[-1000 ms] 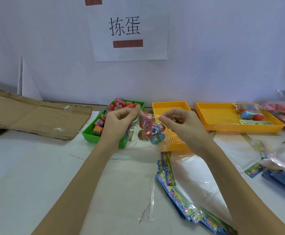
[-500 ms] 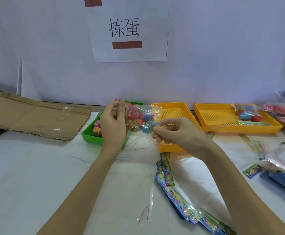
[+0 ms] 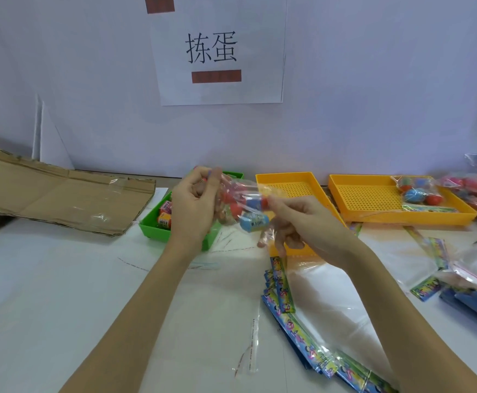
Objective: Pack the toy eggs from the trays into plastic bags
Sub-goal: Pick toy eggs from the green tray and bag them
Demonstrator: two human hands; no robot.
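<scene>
Tabletop; eggs (image 3: 240,205) blurred inside bag (image 3: 248,191)

The clear plastic bag (image 3: 243,202) is showing red and blue toy eggs (image 3: 252,221) through its film, one blue egg wearing what looks like a printed label. The green plastic tray (image 3: 158,229) is holding red and orange eggs with pinkish labels. Two yellow perforated trays (image 3: 370,211) are sitting on the white surface (image 3: 61,293), their floors dotted with holes. The flat empty bags (image 3: 281,290) are carrying blue, green and yellow patterned header strips. Brown cardboard (image 3: 56,199) is lying at left.
</scene>
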